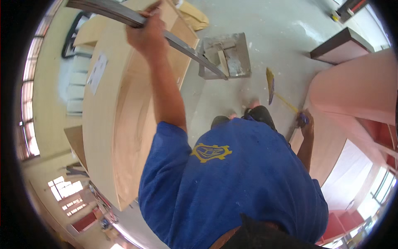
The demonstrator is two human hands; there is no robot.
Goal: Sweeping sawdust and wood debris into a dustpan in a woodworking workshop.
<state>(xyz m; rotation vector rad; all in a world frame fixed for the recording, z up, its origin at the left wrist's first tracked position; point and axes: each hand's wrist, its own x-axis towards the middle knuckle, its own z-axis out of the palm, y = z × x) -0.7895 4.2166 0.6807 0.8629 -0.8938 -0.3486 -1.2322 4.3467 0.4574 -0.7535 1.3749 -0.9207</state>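
One squared grey bar [186, 49] fills the left grip [148, 36]; the right grip [308, 128] clasps a yellow-bladed purple tool [303, 119].

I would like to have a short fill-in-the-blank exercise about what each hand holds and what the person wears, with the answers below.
1. The ____ grip holds the long grey bar.
2. The strip coming from the purple object in the right grip is mainly ____.
3. The person's shirt is ____.
Missing words: left; yellow; blue.

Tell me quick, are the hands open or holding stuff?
Left hand: closed, holding a long grey bar.
Right hand: closed, holding what looks like a tape measure.
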